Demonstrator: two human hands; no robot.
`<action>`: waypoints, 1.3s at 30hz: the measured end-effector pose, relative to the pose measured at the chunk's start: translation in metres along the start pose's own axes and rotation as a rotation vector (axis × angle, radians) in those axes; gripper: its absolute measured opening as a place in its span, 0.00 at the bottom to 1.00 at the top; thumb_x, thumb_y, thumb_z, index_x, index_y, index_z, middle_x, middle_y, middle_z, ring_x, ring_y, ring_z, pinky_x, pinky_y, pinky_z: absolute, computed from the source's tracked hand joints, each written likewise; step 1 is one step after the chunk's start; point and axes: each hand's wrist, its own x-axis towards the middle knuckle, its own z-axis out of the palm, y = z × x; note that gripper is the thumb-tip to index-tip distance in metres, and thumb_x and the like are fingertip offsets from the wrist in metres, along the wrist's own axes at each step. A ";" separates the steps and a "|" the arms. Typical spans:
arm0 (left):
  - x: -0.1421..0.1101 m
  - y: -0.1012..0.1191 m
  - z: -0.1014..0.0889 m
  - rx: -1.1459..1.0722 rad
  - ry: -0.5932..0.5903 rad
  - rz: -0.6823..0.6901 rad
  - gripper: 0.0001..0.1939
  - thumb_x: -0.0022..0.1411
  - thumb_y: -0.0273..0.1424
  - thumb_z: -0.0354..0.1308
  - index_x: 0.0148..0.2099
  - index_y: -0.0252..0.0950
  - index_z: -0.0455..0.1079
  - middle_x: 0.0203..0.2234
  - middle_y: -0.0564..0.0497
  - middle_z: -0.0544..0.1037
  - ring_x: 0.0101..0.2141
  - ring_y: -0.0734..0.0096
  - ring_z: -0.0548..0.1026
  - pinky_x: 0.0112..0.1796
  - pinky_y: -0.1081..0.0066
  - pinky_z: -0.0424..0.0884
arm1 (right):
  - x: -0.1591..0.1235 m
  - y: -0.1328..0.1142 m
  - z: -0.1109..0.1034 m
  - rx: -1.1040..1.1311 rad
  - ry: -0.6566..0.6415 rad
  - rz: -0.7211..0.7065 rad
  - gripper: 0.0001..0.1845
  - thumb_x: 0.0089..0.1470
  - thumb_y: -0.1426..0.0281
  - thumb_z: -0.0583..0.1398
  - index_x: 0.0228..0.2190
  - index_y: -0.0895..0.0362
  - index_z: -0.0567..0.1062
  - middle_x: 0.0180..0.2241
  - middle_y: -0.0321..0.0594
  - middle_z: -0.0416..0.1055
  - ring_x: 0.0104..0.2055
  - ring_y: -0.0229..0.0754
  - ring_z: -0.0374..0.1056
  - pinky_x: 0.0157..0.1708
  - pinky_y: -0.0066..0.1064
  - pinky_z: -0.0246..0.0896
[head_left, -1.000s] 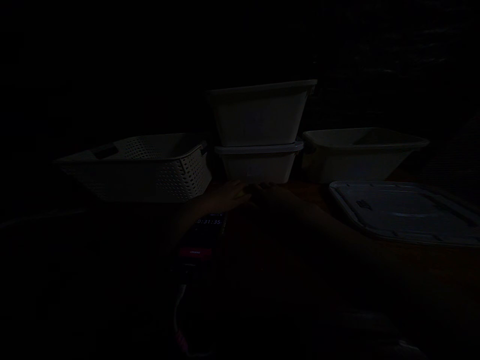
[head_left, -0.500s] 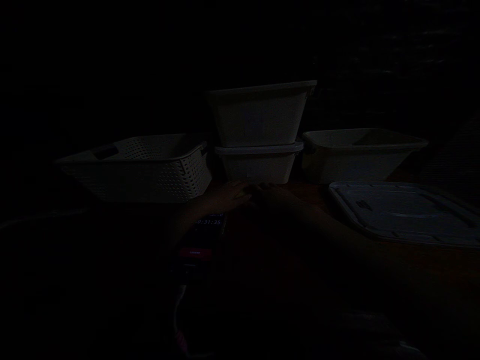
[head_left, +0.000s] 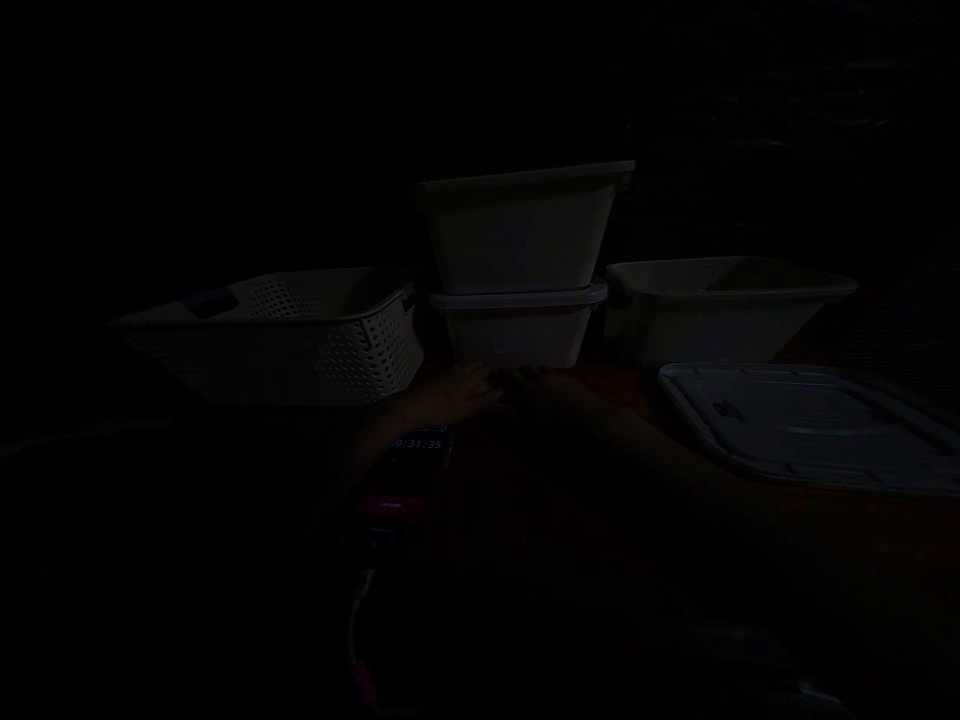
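The scene is very dark. My left hand lies low over the brown table, its fingers stretched out toward the lower bin. Close beside it, my right hand rests with its dim fingers extended, near the same bin's base. I see nothing held in either hand. An upper bin of pale plastic stands on the lidded lower one. Under my left forearm lies a phone with lit digits and a red bar; a pale cable runs from its lower end.
At the left stands a pale perforated basket. Another open bin is at the right, with a flat greyish lid in front of it. The background is almost black.
The picture looks slightly darker. Both hands and the containers stay where they were.
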 end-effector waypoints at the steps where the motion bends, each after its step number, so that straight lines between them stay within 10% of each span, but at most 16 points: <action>1: 0.000 0.000 0.000 0.001 0.000 -0.002 0.25 0.67 0.43 0.40 0.63 0.40 0.51 0.59 0.47 0.60 0.57 0.64 0.61 0.55 0.66 0.57 | 0.000 0.000 0.000 0.010 0.005 -0.002 0.28 0.59 0.55 0.48 0.56 0.56 0.60 0.53 0.52 0.65 0.52 0.49 0.65 0.46 0.38 0.60; 39: 0.000 0.000 0.001 -0.013 0.003 -0.001 0.24 0.67 0.42 0.41 0.62 0.40 0.53 0.59 0.47 0.60 0.57 0.63 0.60 0.55 0.65 0.56 | 0.000 -0.001 0.001 0.007 0.023 -0.014 0.26 0.60 0.57 0.49 0.55 0.58 0.62 0.51 0.52 0.67 0.50 0.48 0.66 0.46 0.37 0.61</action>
